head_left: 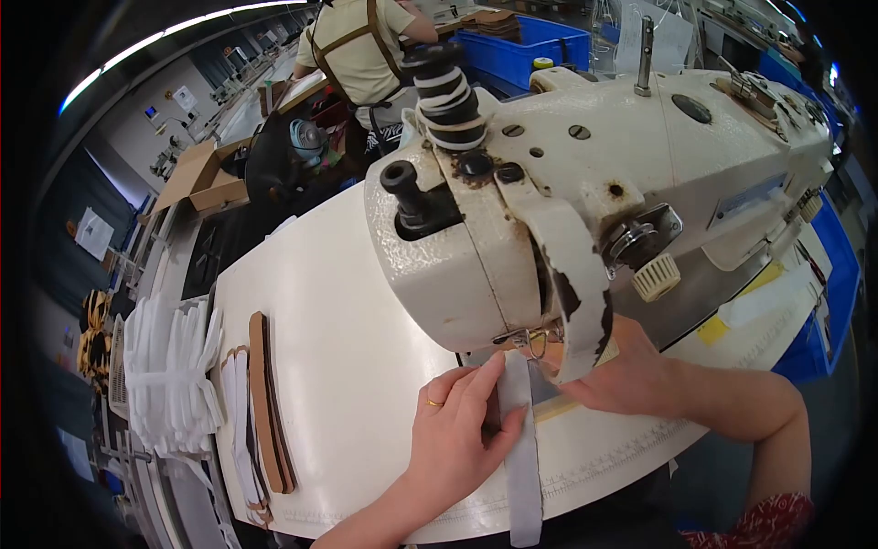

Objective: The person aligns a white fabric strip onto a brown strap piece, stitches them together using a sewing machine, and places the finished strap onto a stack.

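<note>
A long pale grey-white strip (523, 457) runs from under the head of the white sewing machine (439, 284) down past the table's near edge. My left hand (462, 430), with a ring on one finger, holds the strip's left edge between thumb and fingers, just in front of the needle area. My right hand (622, 371) reaches in on the right, close to the needle. The machine's chipped white arm guard (576, 274) covers its fingertips, so what they touch is hidden.
Brown strips (267, 403) and white strips (241, 430) lie on the left of the white tabletop (357, 430). Bundled white pieces (171, 375) hang farther left. A person (361, 50) works behind the machine near a blue bin (526, 46). Another blue bin (837, 284) stands at right.
</note>
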Motion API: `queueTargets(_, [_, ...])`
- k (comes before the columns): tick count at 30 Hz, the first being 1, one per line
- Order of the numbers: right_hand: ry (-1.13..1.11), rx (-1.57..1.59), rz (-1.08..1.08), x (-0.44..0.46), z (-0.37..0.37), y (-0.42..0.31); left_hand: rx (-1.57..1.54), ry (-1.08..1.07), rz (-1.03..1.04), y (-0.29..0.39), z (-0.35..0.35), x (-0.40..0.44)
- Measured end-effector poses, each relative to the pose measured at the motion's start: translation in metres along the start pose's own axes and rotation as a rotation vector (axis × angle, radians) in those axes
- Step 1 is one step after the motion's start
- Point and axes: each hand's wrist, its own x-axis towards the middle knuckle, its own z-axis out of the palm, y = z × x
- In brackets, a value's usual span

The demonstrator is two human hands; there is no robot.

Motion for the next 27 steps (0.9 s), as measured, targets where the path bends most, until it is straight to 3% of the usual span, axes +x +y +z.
queueTargets(4, [0.050,-0.034,-0.020,0.008,-0.006,-0.002,0.019,0.030,0.055,0.005,0.003,-0.006])
queueTargets(10, [-0.019,0.008,-0.003,0.003,0.004,0.004,0.184,-0.023,0.350,-0.005,0.000,-0.004])
queueTargets(16, [0.032,0.001,0.037,0.007,0.006,-0.001,0.280,-0.026,0.225,0.005,-0.003,-0.007])
queueTargets(22, [-0.079,0.050,0.051,0.006,-0.003,0.001,0.319,-0.030,0.151,0.007,-0.004,-0.012])
queueTargets(27, [-0.032,0.058,0.043,0.007,-0.003,0.001,0.351,-0.068,0.321,0.005,-0.003,-0.002])
